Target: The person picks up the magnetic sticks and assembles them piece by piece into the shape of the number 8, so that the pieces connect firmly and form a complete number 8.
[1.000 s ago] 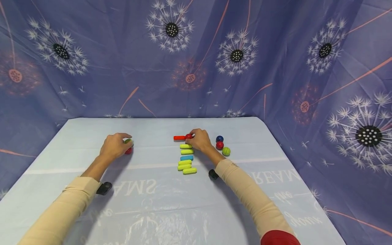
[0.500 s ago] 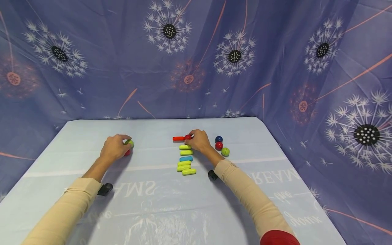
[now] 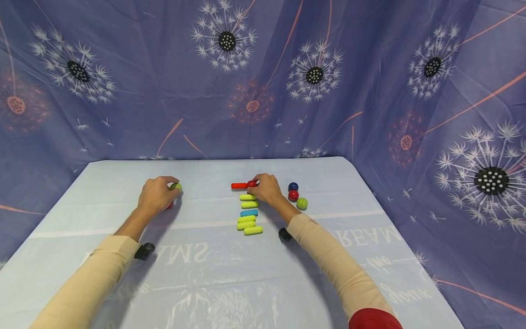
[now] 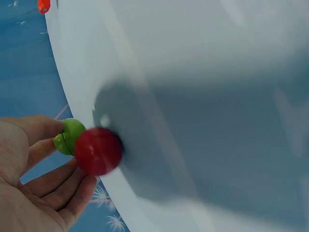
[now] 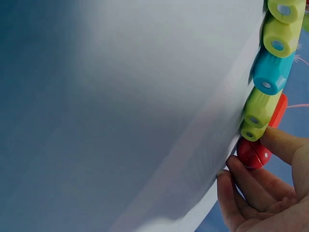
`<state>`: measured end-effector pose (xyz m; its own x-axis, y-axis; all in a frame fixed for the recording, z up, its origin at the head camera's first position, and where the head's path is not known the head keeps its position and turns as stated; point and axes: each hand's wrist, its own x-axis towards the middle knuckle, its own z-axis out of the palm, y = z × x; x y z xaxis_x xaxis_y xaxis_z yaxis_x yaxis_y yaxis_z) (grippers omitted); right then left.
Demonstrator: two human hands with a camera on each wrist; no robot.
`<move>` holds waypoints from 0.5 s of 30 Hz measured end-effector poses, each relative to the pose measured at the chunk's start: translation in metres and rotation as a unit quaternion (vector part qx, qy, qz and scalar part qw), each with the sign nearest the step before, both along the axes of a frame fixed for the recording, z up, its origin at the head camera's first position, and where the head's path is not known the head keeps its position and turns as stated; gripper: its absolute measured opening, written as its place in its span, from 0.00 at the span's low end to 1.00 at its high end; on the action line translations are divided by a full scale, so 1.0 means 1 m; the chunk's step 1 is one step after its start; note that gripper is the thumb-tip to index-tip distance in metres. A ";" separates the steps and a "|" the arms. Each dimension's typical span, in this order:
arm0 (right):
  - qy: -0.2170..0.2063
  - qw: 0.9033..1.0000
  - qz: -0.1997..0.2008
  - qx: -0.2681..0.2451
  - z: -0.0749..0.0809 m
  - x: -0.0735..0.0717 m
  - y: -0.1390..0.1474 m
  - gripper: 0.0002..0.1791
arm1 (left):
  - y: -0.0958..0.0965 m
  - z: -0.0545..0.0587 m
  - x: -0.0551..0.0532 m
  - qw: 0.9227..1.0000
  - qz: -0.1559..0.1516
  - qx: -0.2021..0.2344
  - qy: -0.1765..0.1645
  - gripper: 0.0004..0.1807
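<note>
Shifted green ball (image 4: 71,133) in left hand (image 3: 156,195)

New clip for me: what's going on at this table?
A person's left hand pinches a glossy lime-green ball, with a shiny red ball close by. Their right hand pinches a second red ball beside the end of a slim red plastic-looking bar. Nearer the person, five yellow-green bars and one blue bar form a rough column.

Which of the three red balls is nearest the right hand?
The red ball beside the red bar; another is at the left hand, the third beside the blue ball.
</note>
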<state>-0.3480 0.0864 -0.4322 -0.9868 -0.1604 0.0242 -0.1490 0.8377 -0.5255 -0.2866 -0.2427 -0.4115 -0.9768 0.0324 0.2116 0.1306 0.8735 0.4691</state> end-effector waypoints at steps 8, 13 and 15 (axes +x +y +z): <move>-0.002 1.000 -0.003 0.000 0.003 0.001 -0.001 0.23 | 0.023 0.005 -0.007 1.000 -0.024 0.011 0.018 0.19; 0.001 1.000 -0.003 0.000 0.003 0.002 -0.001 0.22 | 0.041 0.003 -0.012 0.999 -0.034 0.018 0.024 0.18; 0.000 1.000 -0.003 0.000 0.002 0.002 -0.001 0.22 | 0.048 0.001 -0.014 0.999 -0.039 0.021 0.025 0.17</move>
<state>-0.3459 0.0853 -0.4299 -0.9876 -0.1552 0.0234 -0.1442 0.8388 -0.5251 -0.3004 -0.1942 -0.4105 -0.9596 0.0989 0.2635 0.2226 0.8394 0.4958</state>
